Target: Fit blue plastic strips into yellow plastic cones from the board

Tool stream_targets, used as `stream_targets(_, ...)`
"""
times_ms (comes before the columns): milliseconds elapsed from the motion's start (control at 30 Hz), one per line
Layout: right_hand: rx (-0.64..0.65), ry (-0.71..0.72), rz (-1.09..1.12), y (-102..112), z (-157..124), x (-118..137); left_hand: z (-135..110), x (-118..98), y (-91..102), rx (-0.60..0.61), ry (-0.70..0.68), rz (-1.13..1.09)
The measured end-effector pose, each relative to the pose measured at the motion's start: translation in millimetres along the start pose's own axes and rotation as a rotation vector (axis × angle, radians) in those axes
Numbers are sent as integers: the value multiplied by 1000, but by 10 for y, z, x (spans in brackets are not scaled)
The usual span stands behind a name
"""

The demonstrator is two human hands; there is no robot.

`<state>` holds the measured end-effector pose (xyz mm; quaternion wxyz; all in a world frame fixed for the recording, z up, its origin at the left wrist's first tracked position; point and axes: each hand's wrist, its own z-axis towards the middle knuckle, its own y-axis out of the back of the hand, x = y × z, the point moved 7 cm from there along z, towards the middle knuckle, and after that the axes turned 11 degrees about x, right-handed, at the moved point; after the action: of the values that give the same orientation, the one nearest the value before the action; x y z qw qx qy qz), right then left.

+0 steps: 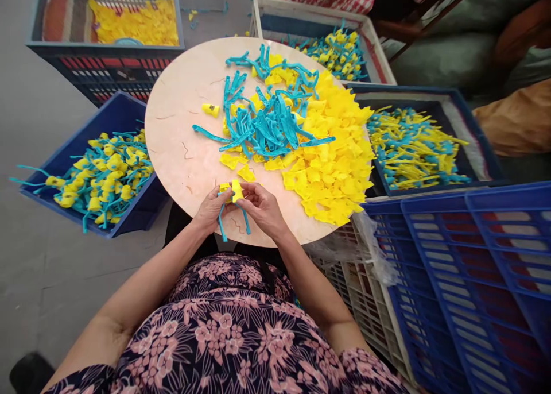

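Observation:
Over the near edge of a round table (172, 118), my left hand (212, 209) and my right hand (262, 210) are close together, fingers closed. Between them is a yellow plastic piece (237, 191), pinched by the right fingers. The left fingers grip a blue plastic piece (222, 224) with a yellow part at its top. Another blue leg-like end (246, 221) hangs below the right fingers. Just beyond lie loose yellow pieces (247, 173) and a heap of blue limb-shaped pieces (267, 124). A yellow piece with a dark mark (210, 109) lies farther left.
A large yellow heap (336, 158) covers the table's right side. Blue crate (129, 221) at left holds joined blue-and-yellow pieces. Other filled crates stand behind: yellow pieces (138, 23), mixed pieces (340, 52), and long ones (413, 147). Stacked blue crates (473, 256) stand at right.

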<state>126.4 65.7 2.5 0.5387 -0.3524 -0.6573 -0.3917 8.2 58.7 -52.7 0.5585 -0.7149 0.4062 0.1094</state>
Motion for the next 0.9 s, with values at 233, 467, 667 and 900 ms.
stream_targets(233, -78, 146, -446, -77, -23, 143, -4, 40, 25, -59, -3, -65)
stream_targets(467, -47, 73, -718, -199, -15, 137, -18, 9, -54, -62, 0, -25)
stream_targets(667, -5, -43, -791, -238, 20, 104, -35, -26, -105, -17, 38, 12)
stream_targets(900, -90, 2, -586, -159, 25, 25, -43, -20, -109, 1, 61, 26)
